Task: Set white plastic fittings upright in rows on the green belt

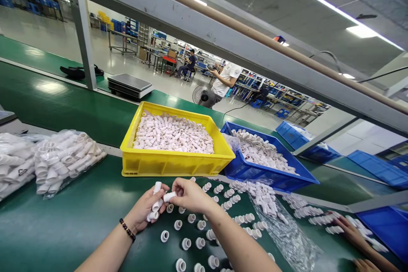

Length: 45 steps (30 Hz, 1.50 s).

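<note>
My left hand (148, 206), with a dark bead bracelet at its wrist, is closed around several white plastic pipe fittings (156, 205). Between the thumb and fingers of my right hand (189, 195) is one short white pipe fitting (169, 196), close beside those in the left hand. Below and right of both hands, many flanged white fittings (186, 243) stand apart on the green table (105, 208). Just beyond my hands sits a yellow bin (178, 165) full of small white fittings (172, 134). My right forearm covers part of the standing fittings.
Clear bags of white fittings (63, 161) lie at left. A blue bin (267, 176) of fittings stands right of the yellow one, with a plastic bag (291, 238) before it. Another person's hand (346, 225) touches fittings at far right. Behind is a scale (130, 84).
</note>
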Tool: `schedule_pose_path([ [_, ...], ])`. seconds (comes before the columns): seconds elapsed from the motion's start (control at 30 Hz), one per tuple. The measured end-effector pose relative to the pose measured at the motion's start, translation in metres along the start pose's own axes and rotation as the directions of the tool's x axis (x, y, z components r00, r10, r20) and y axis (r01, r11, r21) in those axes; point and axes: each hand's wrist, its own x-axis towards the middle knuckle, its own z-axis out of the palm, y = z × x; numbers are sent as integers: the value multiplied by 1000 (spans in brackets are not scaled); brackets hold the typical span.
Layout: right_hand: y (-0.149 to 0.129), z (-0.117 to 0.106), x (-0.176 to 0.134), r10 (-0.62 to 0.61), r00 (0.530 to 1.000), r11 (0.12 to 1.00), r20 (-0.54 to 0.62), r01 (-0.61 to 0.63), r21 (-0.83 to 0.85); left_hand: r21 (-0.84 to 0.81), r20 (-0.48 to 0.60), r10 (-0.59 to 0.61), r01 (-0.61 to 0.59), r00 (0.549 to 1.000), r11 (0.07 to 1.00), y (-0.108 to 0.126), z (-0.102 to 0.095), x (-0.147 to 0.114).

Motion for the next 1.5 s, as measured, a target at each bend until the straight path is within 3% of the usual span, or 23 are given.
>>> schedule_pose_path([
  [0.13,6,-21,6,-49,993,970,-112,21,-243,-14,-54,27,-28,998,1000,4,-4,2],
  [0.27,16,-29,15,-90,981,831,-174,-22,-556,-20,-107,47,-50,993,999,4,-6,4],
  [0.63,26,-8,35,-37,995,730,-91,-36,-682,-104,-125,51,-64,991,992,6,-7,5],
  [0.9,24,-3,39,-30,998,731,-59,-18,-683,-103,-81,8,-16,997,995,5,-9,2],
  [1.07,13,-12,26,-74,986,752,-147,-42,-658,-6,-28,-12,12,1000,1000,5,-5,1],
  [1.13,6,-15,17,-105,979,811,-172,-16,-585,27,1,-19,19,1000,999,6,-3,0],
  [1.23,-4,-15,3,-148,987,932,-56,120,-342,50,44,-39,37,998,998,6,-1,0],
  [1.33,-12,-12,-7,-176,980,962,96,192,-196,53,72,-68,64,995,997,5,2,-1],
  [1.5,-14,-19,-10,-126,991,963,37,131,-235,-68,9,-55,55,998,996,3,0,1],
])
